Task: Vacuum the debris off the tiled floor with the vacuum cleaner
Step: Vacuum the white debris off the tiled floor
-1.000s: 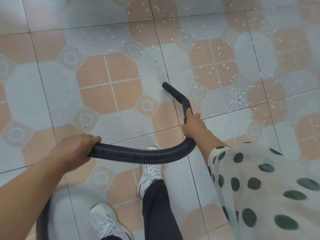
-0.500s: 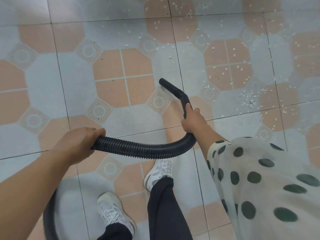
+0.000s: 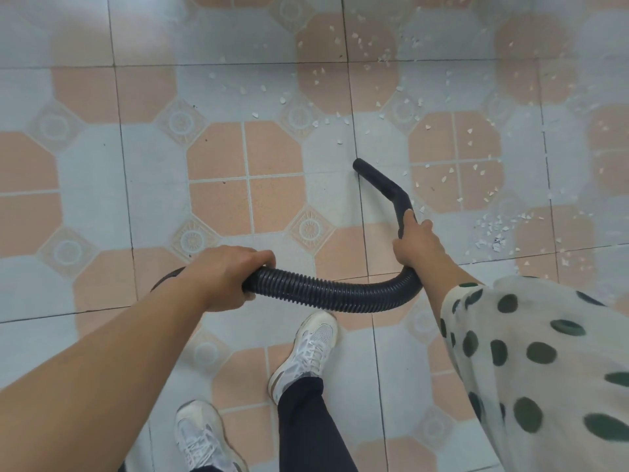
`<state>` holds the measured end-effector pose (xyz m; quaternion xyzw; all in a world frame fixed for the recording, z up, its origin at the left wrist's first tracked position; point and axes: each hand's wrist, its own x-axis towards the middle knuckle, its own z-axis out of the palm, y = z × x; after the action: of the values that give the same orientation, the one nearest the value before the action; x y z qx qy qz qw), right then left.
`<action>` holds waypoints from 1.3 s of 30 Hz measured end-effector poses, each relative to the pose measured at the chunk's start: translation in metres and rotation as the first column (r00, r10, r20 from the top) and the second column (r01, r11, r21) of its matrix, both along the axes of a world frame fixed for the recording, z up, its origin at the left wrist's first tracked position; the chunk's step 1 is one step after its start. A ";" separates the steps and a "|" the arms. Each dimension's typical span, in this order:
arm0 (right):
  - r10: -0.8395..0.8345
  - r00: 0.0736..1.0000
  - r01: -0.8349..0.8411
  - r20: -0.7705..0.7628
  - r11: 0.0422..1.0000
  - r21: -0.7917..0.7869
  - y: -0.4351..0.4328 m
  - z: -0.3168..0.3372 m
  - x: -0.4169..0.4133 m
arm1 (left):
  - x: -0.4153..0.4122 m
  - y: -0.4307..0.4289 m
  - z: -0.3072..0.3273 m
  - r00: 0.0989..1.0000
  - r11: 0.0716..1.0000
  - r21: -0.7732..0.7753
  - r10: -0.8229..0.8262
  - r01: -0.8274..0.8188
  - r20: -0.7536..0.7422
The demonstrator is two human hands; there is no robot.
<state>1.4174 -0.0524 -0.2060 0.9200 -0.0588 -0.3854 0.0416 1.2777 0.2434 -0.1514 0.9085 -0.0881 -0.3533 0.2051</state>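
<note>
A black ribbed vacuum hose (image 3: pixel 326 294) curves between my hands. My left hand (image 3: pixel 224 277) grips the hose at centre left. My right hand (image 3: pixel 417 245) grips the bent rigid nozzle tube (image 3: pixel 384 185) just below its elbow. The nozzle's open end sits low over a pale tile, by a grout line. Small white debris bits (image 3: pixel 493 229) lie scattered on the tiled floor (image 3: pixel 102 185), thickest in a pile to the right of my right hand. More bits spread above and right of the nozzle. The vacuum body is out of sight.
My two white sneakers (image 3: pixel 306 352) and dark trousers stand just below the hose. A white sleeve with dark dots (image 3: pixel 531 369) fills the lower right. The floor on the left shows no debris.
The view has shifted, so hands and hose sit more to the right and closer. The nozzle has drawn slightly back from the debris above it. Both grips are unchanged.
</note>
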 end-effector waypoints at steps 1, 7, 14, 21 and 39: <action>0.007 1.000 -0.007 -0.003 1.000 0.002 -0.001 0.000 0.004 | 0.004 -0.004 0.000 1.000 1.000 -0.007 -0.009 0.009 -0.016; 0.005 1.000 -0.005 -0.021 1.000 0.018 -0.006 0.004 0.031 | 0.035 -0.029 0.006 0.998 0.998 -0.036 -0.058 0.058 -0.008; -0.069 0.997 0.070 -0.015 0.995 0.077 0.010 0.007 0.054 | 0.061 -0.023 0.013 0.993 0.997 -0.048 -0.056 0.062 0.103; -0.190 0.982 0.191 -0.016 0.976 0.101 0.049 0.005 0.054 | 0.084 -0.033 0.017 0.981 0.983 -0.073 -0.162 0.170 0.111; -0.579 0.811 0.582 -0.090 0.779 0.234 0.221 -0.013 0.031 | 0.101 0.132 -0.005 0.944 0.927 0.203 -0.329 0.316 0.032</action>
<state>1.4485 0.1682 -0.2189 0.8521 -0.2896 -0.3898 -0.1950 1.3784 0.3752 -0.1565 0.9083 -0.2078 -0.3593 0.0513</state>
